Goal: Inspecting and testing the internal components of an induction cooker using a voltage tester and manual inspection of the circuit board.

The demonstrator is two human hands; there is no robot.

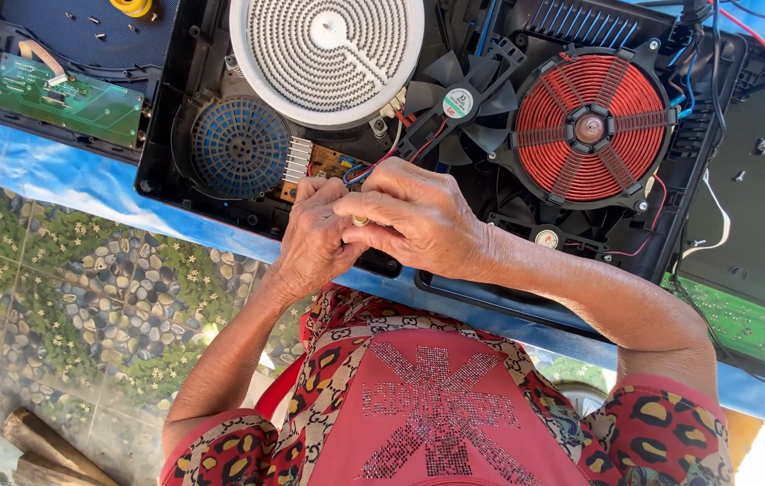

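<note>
Hands meet over the near edge of an opened twin-burner cooktop (175, 135), where we see the left hand (315, 238) and the right hand (418, 216) pressed together, fingers curled around a small pale part (360, 219) pinched between them. What that part is we cannot tell, since the fingers hide most of it; red and blue wires (360, 171) run up from the grip toward a small brown circuit board (328, 162), which may explain why both hands work so close to it. Behind them lie a white coiled heating element (328, 49), a black fan (454, 103), a blue fan grille (238, 148) and a copper induction coil (589, 126). A green circuit board (67, 99) rests at far left, another (742, 324) at right. The cooktop sits on a blue table cover (58, 171).
</note>
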